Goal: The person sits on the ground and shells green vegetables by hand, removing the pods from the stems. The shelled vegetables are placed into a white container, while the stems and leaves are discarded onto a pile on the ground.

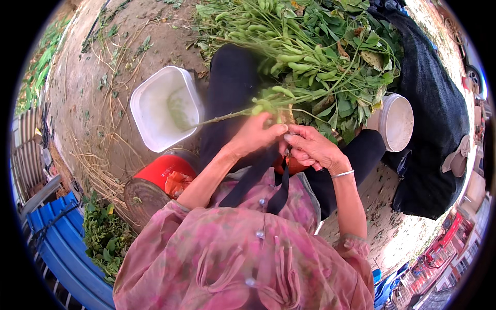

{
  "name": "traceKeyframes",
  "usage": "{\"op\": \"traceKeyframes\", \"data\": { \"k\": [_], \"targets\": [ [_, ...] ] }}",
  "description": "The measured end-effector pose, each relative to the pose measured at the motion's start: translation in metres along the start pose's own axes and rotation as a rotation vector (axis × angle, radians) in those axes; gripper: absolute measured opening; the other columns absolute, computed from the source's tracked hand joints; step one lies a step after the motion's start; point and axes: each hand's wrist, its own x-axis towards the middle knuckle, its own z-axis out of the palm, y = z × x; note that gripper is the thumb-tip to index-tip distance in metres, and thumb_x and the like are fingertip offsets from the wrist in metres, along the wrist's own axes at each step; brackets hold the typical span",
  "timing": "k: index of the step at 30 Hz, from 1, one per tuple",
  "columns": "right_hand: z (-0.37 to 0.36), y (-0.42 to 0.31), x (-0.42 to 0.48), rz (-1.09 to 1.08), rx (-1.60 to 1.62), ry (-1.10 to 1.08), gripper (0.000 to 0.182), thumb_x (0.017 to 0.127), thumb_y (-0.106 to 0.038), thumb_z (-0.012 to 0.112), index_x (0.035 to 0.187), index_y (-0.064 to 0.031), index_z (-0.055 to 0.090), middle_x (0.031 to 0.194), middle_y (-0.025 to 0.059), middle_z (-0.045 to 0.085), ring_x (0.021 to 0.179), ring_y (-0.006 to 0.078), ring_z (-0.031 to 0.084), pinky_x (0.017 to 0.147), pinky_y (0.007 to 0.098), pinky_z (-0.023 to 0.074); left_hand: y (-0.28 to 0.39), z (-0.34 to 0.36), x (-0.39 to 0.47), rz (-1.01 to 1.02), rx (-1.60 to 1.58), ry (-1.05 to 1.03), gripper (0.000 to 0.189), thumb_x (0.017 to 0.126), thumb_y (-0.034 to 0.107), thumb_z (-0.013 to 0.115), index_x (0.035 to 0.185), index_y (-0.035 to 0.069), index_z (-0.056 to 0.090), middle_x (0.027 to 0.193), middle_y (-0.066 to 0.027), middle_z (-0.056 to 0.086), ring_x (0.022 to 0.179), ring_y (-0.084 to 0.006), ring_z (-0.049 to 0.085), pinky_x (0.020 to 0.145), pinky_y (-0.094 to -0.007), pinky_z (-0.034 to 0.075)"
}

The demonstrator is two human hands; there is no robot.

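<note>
My left hand (257, 133) is at a leafy soybean stem (228, 116) with green pods, its fingers curled against the stem and partly blurred. The stem's bare end points left over the rim of a white square plastic tub (140, 91). My right hand (312, 145), with a silver bangle at the wrist, meets the left thumb, fingers bent; what lies within them is hidden. Under the hands, in my lap, part of an orange-red thing (296, 166) shows beside dark straps (284, 190). A large heap of soybean plants (302, 58) with pods lies just beyond the hands.
A white round bucket (399, 122) lies tipped at the right, beside black sheeting (430, 104). At the left, a red container (164, 170) stands by a round wooden piece (143, 199). Dry stalks (93, 174) litter the ground. Blue corrugated sheet (66, 248) lies lower left.
</note>
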Motion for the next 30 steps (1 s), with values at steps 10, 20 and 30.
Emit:
{"op": "traceKeyframes", "data": {
  "k": [10, 20, 30],
  "targets": [
    [-0.008, 0.021, 0.005, -0.06, 0.42, -0.174, 0.024, 0.094, -0.025, 0.05, 0.097, -0.0019, 0.054, 0.051, -0.0044, 0.036, 0.035, 0.0015, 0.024, 0.028, 0.0177, 0.0166, -0.005, -0.004, -0.007, -0.055, -0.377, -0.092, 0.019, 0.09, 0.022, 0.058, 0.101, 0.007, 0.058, 0.066, 0.0058, 0.046, 0.051, -0.0032, 0.036, 0.043, -0.0189, 0.023],
    [0.015, 0.02, 0.008, -0.317, 0.004, 0.33, 0.018, 0.093, -0.022, 0.054, 0.093, -0.0046, 0.052, 0.066, -0.0036, 0.048, 0.04, 0.0004, 0.028, 0.033, 0.0167, 0.0224, -0.013, -0.003, -0.002, -0.012, -0.333, -0.083, 0.027, 0.091, 0.027, 0.056, 0.105, 0.005, 0.055, 0.075, 0.0011, 0.051, 0.053, -0.0059, 0.043, 0.044, -0.0201, 0.03],
    [0.032, 0.033, 0.03, -0.34, 0.545, 0.324, 0.005, 0.086, -0.01, 0.055, 0.09, -0.0067, 0.054, 0.064, 0.004, 0.052, 0.039, 0.0037, 0.036, 0.03, 0.0186, 0.0273, -0.007, 0.001, 0.0, 0.005, -0.272, 0.006, 0.026, 0.089, 0.029, 0.06, 0.1, 0.006, 0.053, 0.064, 0.002, 0.047, 0.046, -0.004, 0.038, 0.039, -0.0191, 0.025]
  ]
}}
